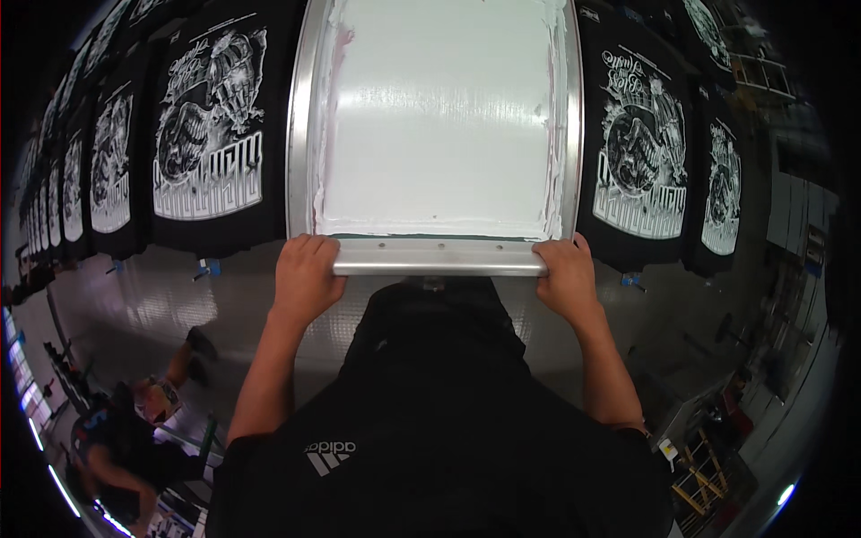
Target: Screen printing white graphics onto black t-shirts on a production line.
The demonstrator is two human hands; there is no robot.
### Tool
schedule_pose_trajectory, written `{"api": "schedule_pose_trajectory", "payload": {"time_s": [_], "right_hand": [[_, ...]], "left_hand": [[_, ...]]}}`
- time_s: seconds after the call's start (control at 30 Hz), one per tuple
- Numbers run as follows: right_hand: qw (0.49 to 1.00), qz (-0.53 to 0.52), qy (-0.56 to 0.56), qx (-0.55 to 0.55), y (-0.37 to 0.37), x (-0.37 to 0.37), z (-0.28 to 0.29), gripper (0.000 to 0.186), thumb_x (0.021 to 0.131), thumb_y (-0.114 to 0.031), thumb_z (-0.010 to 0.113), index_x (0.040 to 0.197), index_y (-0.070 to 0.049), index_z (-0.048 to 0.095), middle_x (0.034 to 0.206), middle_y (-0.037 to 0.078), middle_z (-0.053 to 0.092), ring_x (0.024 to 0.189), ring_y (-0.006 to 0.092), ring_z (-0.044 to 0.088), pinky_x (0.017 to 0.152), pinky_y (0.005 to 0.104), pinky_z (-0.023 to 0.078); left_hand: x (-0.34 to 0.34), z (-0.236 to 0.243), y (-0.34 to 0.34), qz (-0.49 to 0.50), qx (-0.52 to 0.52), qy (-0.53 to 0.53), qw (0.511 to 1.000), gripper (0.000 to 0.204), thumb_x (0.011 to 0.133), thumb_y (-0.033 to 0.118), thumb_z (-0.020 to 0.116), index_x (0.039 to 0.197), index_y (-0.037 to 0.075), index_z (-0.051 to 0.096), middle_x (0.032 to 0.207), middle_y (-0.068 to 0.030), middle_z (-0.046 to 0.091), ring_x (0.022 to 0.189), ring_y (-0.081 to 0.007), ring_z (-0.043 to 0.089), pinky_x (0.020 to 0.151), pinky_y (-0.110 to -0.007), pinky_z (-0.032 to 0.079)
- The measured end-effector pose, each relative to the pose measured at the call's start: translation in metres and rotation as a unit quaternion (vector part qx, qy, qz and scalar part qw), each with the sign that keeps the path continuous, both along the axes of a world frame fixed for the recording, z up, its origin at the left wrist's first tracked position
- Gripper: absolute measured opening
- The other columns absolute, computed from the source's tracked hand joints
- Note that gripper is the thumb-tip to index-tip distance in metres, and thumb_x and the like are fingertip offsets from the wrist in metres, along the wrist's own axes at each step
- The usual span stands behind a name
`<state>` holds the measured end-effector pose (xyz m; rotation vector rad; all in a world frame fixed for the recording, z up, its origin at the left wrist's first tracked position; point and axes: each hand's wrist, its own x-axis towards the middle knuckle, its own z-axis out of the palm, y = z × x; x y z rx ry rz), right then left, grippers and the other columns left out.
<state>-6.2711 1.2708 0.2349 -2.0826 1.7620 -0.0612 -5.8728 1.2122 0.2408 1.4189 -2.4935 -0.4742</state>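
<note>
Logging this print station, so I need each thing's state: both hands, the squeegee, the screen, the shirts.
left hand: closed on squeegee handle
right hand: closed on squeegee handle
squeegee: held level at screen's near edge
screen: coated in white ink
black shirts: printed, laid flat in a row

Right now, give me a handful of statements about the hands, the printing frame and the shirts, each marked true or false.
1. Both hands grip the squeegee handle, the left hand at one end and the right hand at the other. True.
2. The mesh inside the screen-printing frame is coated with red ink. False: the ink is white.
3. Black T-shirts with white prints lie on both sides of the frame. True.
4. The right hand rests flat on a printed shirt. False: it is closed round the handle's end.
5. Another person shows at the lower left. True.
</note>
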Motion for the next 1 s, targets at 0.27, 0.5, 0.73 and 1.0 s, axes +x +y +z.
{"api": "schedule_pose_trajectory", "payload": {"time_s": [0.27,0.5,0.73,1.0], "right_hand": [[1.000,-0.021,0.002,-0.010,0.019,0.009,-0.015,0.047,0.057,0.001,0.067,0.103,-0.007,0.065,0.099,0.008,0.067,0.102,0.0284,0.062,0.108,0.0532,0.036],[0.993,-0.012,0.000,-0.115,-0.140,-0.024,-0.051,0.048,0.057,-0.002,0.068,0.105,-0.006,0.063,0.102,0.011,0.067,0.101,0.0319,0.061,0.107,0.0507,0.038],[0.982,-0.016,0.034,-0.184,-0.316,-0.051,-0.052,0.031,0.062,-0.006,0.069,0.093,-0.009,0.066,0.088,0.013,0.068,0.091,0.0333,0.064,0.095,0.0435,0.047],[0.988,-0.002,0.133,-0.080,-0.476,-0.088,-0.031,0.047,0.066,-0.012,0.067,0.113,-0.013,0.068,0.101,0.016,0.070,0.103,0.0345,0.065,0.084,0.0419,0.053]], "left_hand": [[0.007,-0.033,0.022,0.030,-0.034,-0.018,0.999,0.046,0.055,0.000,0.072,0.100,0.003,0.064,0.101,-0.0151,0.066,0.098,-0.0323,0.061,0.088,-0.041,0.049],[-0.025,-0.061,-0.140,0.047,-0.092,-0.033,0.994,0.043,0.055,-0.003,0.071,0.098,0.004,0.065,0.101,-0.0130,0.069,0.096,-0.0308,0.064,0.083,-0.038,0.054],[-0.058,-0.065,-0.321,0.081,-0.104,-0.039,0.991,0.031,0.062,0.003,0.072,0.092,0.008,0.066,0.088,-0.0128,0.068,0.086,-0.0319,0.066,0.074,-0.041,0.055],[-0.088,-0.028,-0.476,0.055,-0.044,-0.139,0.988,0.043,0.074,0.031,0.076,0.114,0.018,0.071,0.097,-0.0218,0.070,0.094,-0.0383,0.068,0.085,-0.043,0.054]]}}
